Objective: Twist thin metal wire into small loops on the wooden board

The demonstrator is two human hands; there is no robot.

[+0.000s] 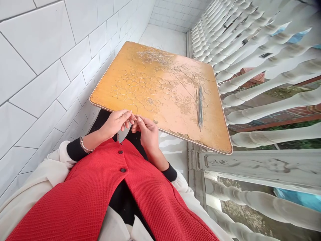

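Observation:
My left hand (119,122), a bracelet at its wrist, is held in front of my body by the near edge of the table. Its thumb and fingers are pinched on a thin metal wire (132,119). Close beside it, my right hand (147,130) pinches the same wire between thumb and forefinger. The wire is so fine that its full shape cannot be made out. Just beyond the hands, many thin wire rings (130,85) lie spread over the wooden tabletop (185,103). A bundle of straight wires (200,108) rests on the right part of the table.
Toward the far edge sits a tangled heap of wire (155,57), with loose strands (188,75) to its right. A white tiled wall (75,60) runs along the left. White balusters (273,107) line the right side. The table's near edge (185,135) is chipped.

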